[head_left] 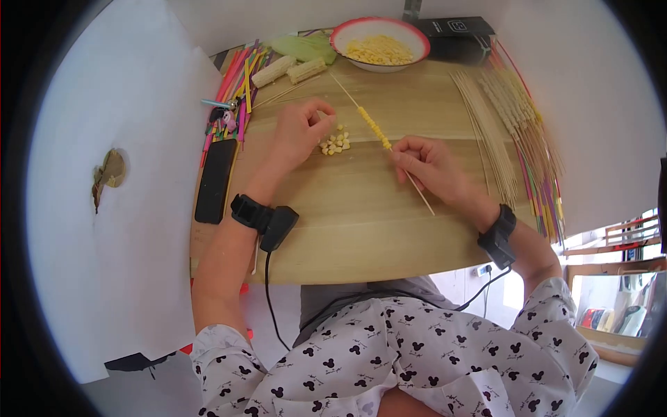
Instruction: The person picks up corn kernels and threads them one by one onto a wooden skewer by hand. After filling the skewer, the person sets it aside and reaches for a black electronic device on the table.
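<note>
Right hand (pixel 429 168) pinches a skewer (pixel 345 90) strung with kernels, left hand (pixel 300 131) bunches fingertips beside a loose pile (pixel 335 145); bowl (pixel 420 42) holds more kernels.

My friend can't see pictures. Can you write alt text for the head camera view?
A right hand holds a skewer threaded with corn kernels, while the left hand rests by a small kernel pile on a wooden table.

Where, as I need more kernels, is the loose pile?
In the head view, the loose kernels lie between the left hand and the skewer.
</note>
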Available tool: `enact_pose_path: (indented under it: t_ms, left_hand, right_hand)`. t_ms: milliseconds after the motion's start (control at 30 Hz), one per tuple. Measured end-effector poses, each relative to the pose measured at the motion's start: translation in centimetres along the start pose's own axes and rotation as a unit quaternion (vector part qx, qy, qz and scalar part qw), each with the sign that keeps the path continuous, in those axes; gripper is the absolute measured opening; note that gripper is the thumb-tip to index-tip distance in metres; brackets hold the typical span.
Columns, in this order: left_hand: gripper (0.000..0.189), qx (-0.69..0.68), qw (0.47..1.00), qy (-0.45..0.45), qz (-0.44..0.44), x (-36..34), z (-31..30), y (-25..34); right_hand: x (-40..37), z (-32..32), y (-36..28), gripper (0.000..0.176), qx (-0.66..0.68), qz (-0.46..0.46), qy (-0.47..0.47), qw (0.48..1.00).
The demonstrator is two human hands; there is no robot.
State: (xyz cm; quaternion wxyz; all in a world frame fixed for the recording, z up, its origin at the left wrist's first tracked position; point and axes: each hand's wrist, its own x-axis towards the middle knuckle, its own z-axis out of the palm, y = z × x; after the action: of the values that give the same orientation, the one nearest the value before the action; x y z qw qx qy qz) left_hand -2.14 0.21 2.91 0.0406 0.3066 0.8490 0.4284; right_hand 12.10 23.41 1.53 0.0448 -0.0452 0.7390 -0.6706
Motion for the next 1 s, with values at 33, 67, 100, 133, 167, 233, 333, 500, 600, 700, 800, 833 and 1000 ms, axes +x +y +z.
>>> enact_pose_path:
  t_ms: [33,67,100,133,167,233,333,500,600,700,800,833,1000]
  left_hand:
    - [0.016,-0.006,1.0,0.01,-0.002,-0.3,0.2,0.0]
    - [0.015,0.005,1.0,0.018,-0.002,-0.5,0.2,0.1]
    - [0.015,0.014,1.0,0.024,-0.001,-0.7,0.4,0.0]
    - [0.015,0.008,1.0,0.026,-0.005,-0.8,0.6,-0.3]
    - [0.014,0.027,0.998,0.035,0.045,-0.9,0.7,-0.6]
    - [0.014,0.044,0.993,0.042,0.096,-0.9,0.9,-0.6]
    - [0.013,0.136,0.981,0.033,0.135,-1.4,0.6,0.4]
    - [0.008,0.168,0.973,0.028,0.156,-1.6,0.6,0.7]
    - [0.007,0.145,0.978,0.026,0.148,-1.7,0.4,0.5]
    - [0.009,-0.044,0.997,0.048,0.041,-1.9,0.0,0.6]
    - [0.011,-0.11,0.992,0.064,-0.013,-2.2,-1.3,0.9]
    - [0.011,-0.109,0.992,0.063,-0.014,-2.1,-1.5,0.6]
    - [0.01,-0.16,0.985,0.063,-0.034,-1.8,-1.5,-0.5]
  right_hand:
    - [-0.1,0.2,0.0,0.018,-0.009,0.0,-0.007,1.0]
    - [-0.2,0.6,-0.2,0.018,0.004,0.014,-0.011,1.0]
    - [-0.3,0.8,-0.2,0.018,0.015,0.029,-0.012,0.999]
    - [-0.5,0.9,-0.4,0.018,0.012,0.034,-0.015,0.999]
    - [-0.8,1.0,-0.8,0.017,0.008,0.035,-0.018,0.999]
    - [-1.3,1.0,-1.1,0.017,0.007,0.037,-0.018,0.999]
    - [-2.2,0.9,-1.2,0.016,0.008,0.054,-0.018,0.998]
    - [-2.5,0.9,-1.0,0.016,0.046,0.066,-0.017,0.997]
    - [-2.6,0.8,-1.1,0.015,0.044,0.073,-0.014,0.996]
    - [-2.6,0.8,-1.5,0.015,0.048,0.071,-0.017,0.996]
    - [-2.7,0.8,-1.1,0.014,0.05,0.074,-0.007,0.996]
    - [-2.7,0.8,-1.1,0.014,0.052,0.075,-0.006,0.996]
    - [-2.6,0.5,-0.9,0.014,0.057,0.073,-0.008,0.996]
